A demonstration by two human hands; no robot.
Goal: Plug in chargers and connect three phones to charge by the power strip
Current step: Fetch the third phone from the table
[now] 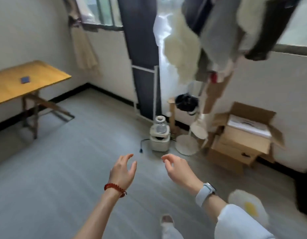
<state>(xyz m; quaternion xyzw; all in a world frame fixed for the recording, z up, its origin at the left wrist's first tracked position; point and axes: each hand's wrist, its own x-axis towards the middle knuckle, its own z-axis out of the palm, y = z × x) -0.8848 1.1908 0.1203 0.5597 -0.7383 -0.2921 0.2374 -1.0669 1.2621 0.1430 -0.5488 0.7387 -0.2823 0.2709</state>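
Observation:
A dark blue phone (25, 79) lies flat on a yellow folding table (46, 73) at the far left. My left hand (123, 170), with a red bead bracelet on the wrist, hangs in the air over the grey floor, fingers loosely curved and holding nothing. My right hand (179, 169), with a grey watch on the wrist, floats beside it, fingers also relaxed and empty. No power strip or charger shows in this view. A loose black plug (141, 150) on a cord lies on the floor ahead of my hands.
A white appliance (160, 137) stands on the floor by the wall, next to a round white stand base (186, 144). Open cardboard boxes (242, 135) sit at the right wall. Clothes (218, 31) hang overhead. A white slipper (247, 204) lies near my right foot.

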